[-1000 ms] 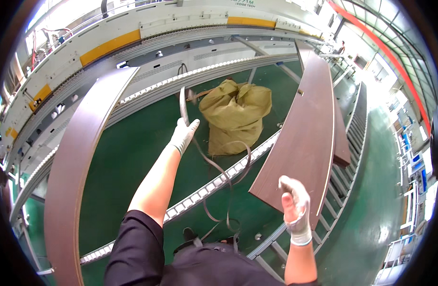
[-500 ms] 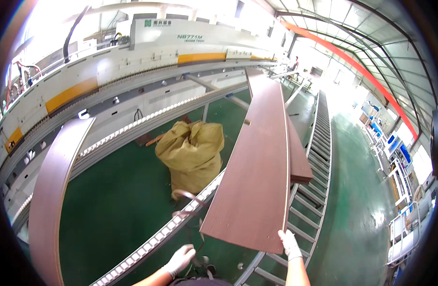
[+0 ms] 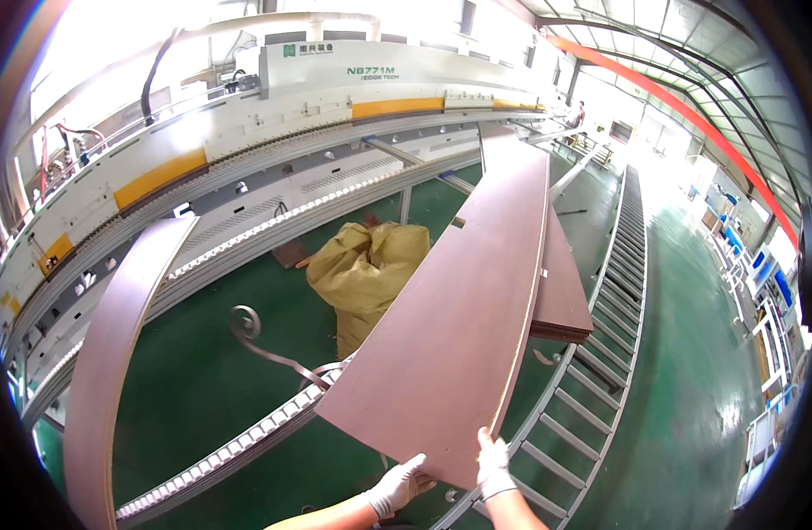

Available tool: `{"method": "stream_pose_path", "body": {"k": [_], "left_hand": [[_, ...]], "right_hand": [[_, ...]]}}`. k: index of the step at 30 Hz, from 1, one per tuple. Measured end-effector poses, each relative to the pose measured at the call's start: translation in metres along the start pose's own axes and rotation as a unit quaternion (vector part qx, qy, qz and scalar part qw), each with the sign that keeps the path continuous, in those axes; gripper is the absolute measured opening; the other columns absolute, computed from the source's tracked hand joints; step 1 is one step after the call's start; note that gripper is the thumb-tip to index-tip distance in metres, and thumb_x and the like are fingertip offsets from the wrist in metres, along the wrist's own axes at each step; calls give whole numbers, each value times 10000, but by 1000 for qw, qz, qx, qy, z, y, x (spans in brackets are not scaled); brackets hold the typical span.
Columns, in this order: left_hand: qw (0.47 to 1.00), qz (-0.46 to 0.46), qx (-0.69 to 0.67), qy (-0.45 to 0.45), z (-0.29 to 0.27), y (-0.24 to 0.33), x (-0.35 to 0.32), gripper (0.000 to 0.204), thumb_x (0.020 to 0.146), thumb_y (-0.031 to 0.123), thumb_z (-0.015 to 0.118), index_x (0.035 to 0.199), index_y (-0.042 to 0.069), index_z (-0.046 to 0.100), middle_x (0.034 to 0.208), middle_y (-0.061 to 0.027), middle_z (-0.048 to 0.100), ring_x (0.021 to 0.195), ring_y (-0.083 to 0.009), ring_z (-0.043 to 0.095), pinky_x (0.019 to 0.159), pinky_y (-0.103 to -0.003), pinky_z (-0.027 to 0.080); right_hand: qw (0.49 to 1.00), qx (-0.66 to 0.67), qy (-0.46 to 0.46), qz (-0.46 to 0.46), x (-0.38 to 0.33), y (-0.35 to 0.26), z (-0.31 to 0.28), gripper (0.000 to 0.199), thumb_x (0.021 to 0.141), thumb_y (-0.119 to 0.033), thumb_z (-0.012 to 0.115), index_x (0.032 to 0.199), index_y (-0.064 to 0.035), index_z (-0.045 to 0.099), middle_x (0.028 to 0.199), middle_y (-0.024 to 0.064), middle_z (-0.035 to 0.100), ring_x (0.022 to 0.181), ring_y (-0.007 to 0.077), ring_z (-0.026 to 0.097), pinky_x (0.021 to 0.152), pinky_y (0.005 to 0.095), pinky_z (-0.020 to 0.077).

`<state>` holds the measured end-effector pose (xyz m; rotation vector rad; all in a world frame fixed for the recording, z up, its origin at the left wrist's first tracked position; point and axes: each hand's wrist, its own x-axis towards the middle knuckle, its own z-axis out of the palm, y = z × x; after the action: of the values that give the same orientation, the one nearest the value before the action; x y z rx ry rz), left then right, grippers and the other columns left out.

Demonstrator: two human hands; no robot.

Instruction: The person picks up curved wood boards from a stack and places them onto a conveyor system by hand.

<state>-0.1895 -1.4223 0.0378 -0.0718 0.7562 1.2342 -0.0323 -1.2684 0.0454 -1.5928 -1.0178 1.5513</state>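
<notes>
While both forearms reach forward, left hand [image 3: 399, 484] and right hand [image 3: 491, 461] grips clamped on brown panel [image 3: 463, 309] near edge.

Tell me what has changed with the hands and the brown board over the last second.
A second ago both gloved hands were raised free, the left near a curled strip. Now the left hand and right hand have dropped to the near edge of the long brown board and grip it. The view has also tilted up. The yellow sack, the roller conveyor and the second board lie as before.
</notes>
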Motion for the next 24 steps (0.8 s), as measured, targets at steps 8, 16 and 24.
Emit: {"method": "stream_pose_path", "body": {"k": [8,16,24], "left_hand": [[971,160,-75,158,-75,11,-110,443,977,193,625,1374,25,523,1366,-148,587,1266,-302,557,1078,-487,454],[925,261,-57,269,-175,13,-289,417,917,208,738,1270,10,641,1212,-74,703,1106,-207,667,1023,-394,509],[824,359,-71,433,-227,-76,-488,465,901,235,756,1272,-21,642,1186,-97,712,1054,-197,677,965,-374,523]], "right_hand": [[995,-62,-63,-51,-108,73,71,507,937,-474,713,1087,0,611,727,12,503,613,159,477,558,370,416],[898,84,-409,139,-195,62,101,426,970,-385,641,1253,-66,629,1185,110,674,1080,268,649,955,459,529],[942,182,-266,93,-85,29,111,636,933,-552,604,1400,-126,534,1421,74,557,1282,289,515,1095,486,399]]}}
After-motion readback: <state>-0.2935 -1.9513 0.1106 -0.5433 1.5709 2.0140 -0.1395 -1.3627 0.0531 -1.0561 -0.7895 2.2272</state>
